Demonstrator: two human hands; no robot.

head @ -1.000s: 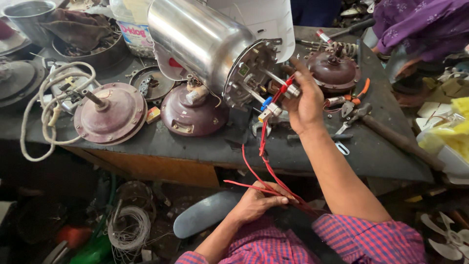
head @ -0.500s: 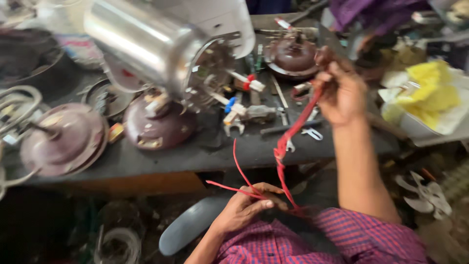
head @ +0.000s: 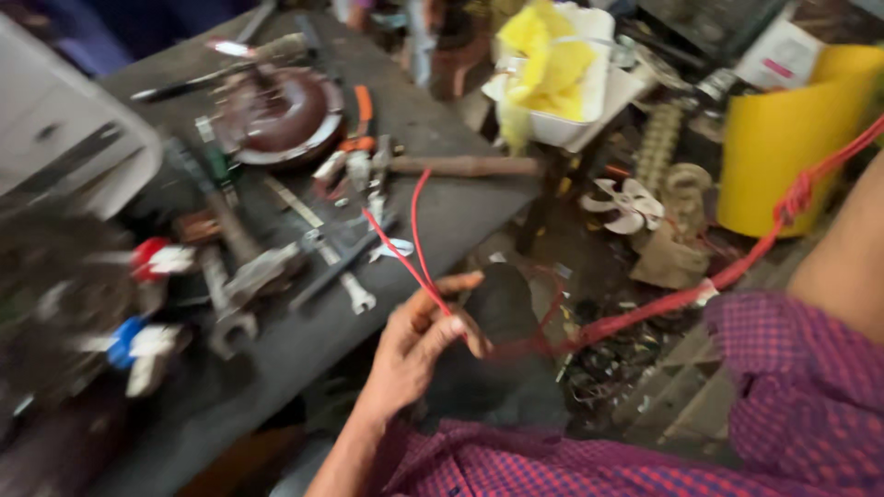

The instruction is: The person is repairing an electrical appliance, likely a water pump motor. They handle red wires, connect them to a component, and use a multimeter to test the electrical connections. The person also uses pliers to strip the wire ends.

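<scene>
Red wire (head: 416, 241) pokes up from the person's left hand (head: 419, 345), pinched between thumb and fingers, just past the edge of the dark workbench (head: 460, 207). It looks thin, light and bendy, so it should flop and curl easily. More of it runs as a twisted bunch (head: 737, 267) away from the bench, up toward the right arm (head: 843, 248). That hand is out of view, so I cannot tell its grip. Best place to hold is low down, near the pinch.

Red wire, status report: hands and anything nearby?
Left hand pinching red wire ends. Right hand out of view; wire runs past right arm. Wrench on bench close by.
</scene>
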